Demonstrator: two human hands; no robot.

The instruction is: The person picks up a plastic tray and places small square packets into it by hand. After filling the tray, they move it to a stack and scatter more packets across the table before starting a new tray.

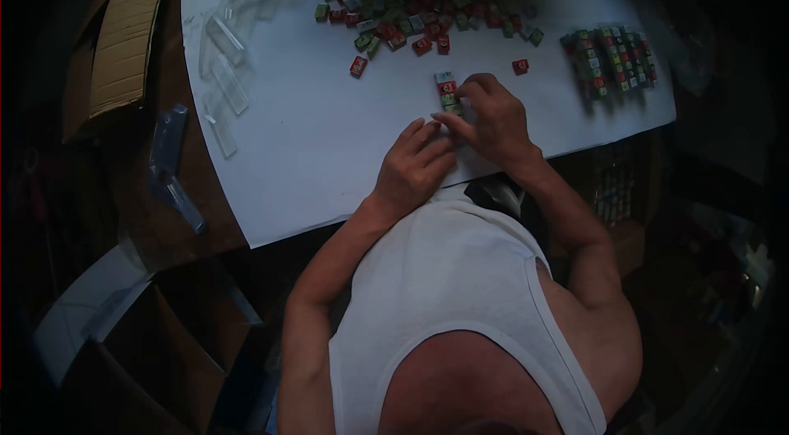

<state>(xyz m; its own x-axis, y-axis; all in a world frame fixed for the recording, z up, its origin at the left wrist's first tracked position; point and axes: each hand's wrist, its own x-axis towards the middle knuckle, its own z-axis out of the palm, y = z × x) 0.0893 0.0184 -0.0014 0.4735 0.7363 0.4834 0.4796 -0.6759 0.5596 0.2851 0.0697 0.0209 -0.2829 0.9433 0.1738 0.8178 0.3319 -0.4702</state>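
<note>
A short row of small red, green and white boxes [446,88] stands on the white tabletop in front of me. My right hand [496,122] is closed around the right side and near end of this row, thumb and fingertips against the boxes. Just to the left, my left hand [415,164] rests on the tabletop near its front edge. Its fingers are stretched forward and partly apart, the fingertips close to the near end of the row. Nothing shows in its grasp. The lowest boxes are partly hidden by my right hand.
A large pile of small red and green boxes [436,3] covers the back. Single red boxes [520,67] lie nearer. Clear plastic cases [226,44] lie at left, more plastic [168,147] beyond the sheet's edge. Packed rows [612,61] stand right; a cardboard box [131,28] sits far left.
</note>
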